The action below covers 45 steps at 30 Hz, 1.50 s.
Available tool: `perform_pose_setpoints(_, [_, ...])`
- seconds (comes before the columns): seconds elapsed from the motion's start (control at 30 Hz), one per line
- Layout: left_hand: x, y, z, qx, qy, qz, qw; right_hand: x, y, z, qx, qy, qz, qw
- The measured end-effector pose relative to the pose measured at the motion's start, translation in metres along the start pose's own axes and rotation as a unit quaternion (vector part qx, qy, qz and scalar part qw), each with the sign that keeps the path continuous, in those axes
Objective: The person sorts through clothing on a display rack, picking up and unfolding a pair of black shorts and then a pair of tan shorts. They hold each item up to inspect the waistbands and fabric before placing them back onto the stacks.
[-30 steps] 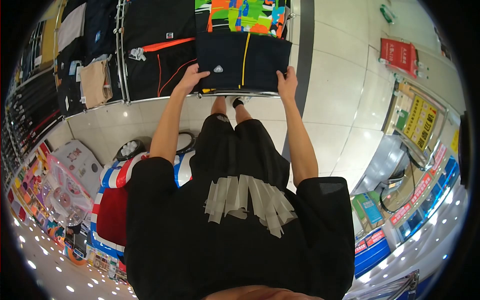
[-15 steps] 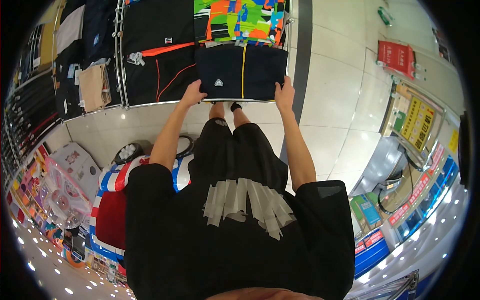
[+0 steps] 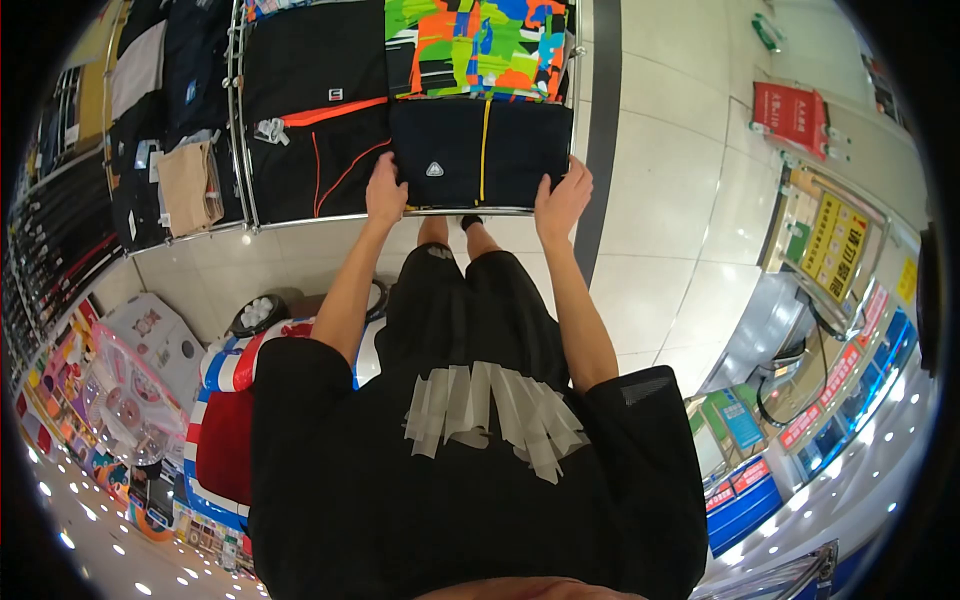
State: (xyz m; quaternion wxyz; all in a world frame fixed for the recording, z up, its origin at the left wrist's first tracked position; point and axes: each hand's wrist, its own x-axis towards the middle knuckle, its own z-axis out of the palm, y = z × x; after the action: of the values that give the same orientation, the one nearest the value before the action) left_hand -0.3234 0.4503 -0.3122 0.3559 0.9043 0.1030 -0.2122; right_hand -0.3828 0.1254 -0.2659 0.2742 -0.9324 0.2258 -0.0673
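A folded dark navy garment (image 3: 460, 150) with a yellow stripe and a small white triangular logo lies at the front of the display rack. At its front left corner is my left hand (image 3: 386, 192), fingers stretched along the side edge and thumb apart. My right hand (image 3: 564, 200) is at the opposite corner, with thumb and fingers spread; its fingertips reach the right edge. Neither hand shows a grip on the cloth. Behind the garment lies a multicoloured patterned garment (image 3: 475, 50). Black folded clothing with orange trim (image 3: 345, 155) is beside my left hand.
The rack's metal rail (image 3: 330, 222) runs along the front edge. More folded clothes, including a beige piece (image 3: 188, 185), lie to the left. Tiled floor (image 3: 660, 190) extends to the right, with a red box (image 3: 790, 118) beyond. A striped red, white and blue object (image 3: 225, 375) stands lower left.
Both hands have loosened from the garment's front corners, fingers now straighter along its sides. The garment lies flat and its front edge sits slightly lower in view.
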Motion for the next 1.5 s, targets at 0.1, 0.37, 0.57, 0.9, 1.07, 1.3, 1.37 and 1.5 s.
perform_pose_setpoints(0.1, [0.005,0.027,-0.013,0.082,0.060,0.126,0.987,-0.004,-0.021,-0.007,-0.023,-0.010,-0.091,0.996])
perform_pose_setpoints(0.37, [0.035,0.059,0.045,0.266,0.028,0.247,0.931,-0.010,0.033,0.045,-0.171,-0.157,-0.144,0.962])
perform_pose_setpoints(0.57, [0.045,0.063,0.036,0.270,0.028,0.257,0.928,0.009,0.017,0.014,-0.156,-0.200,-0.208,0.945])
perform_pose_setpoints(0.9, [0.032,0.072,0.023,0.281,-0.031,0.254,0.925,-0.015,-0.006,0.013,-0.117,-0.302,-0.036,0.946])
perform_pose_setpoints(1.07, [0.023,0.103,0.016,0.281,-0.002,0.309,0.909,0.037,-0.054,0.011,-0.080,-0.112,-0.153,0.979])
perform_pose_setpoints(1.3, [0.039,0.098,0.037,0.304,-0.028,0.272,0.912,0.050,-0.044,0.070,-0.204,-0.175,-0.124,0.955])
perform_pose_setpoints(1.37, [0.034,0.096,0.029,0.294,-0.027,0.284,0.912,0.051,-0.049,0.065,-0.176,-0.178,-0.114,0.961])
perform_pose_setpoints(1.5, [0.005,0.093,-0.003,0.292,-0.044,0.309,0.904,0.032,-0.048,0.031,-0.103,-0.135,-0.103,0.980])
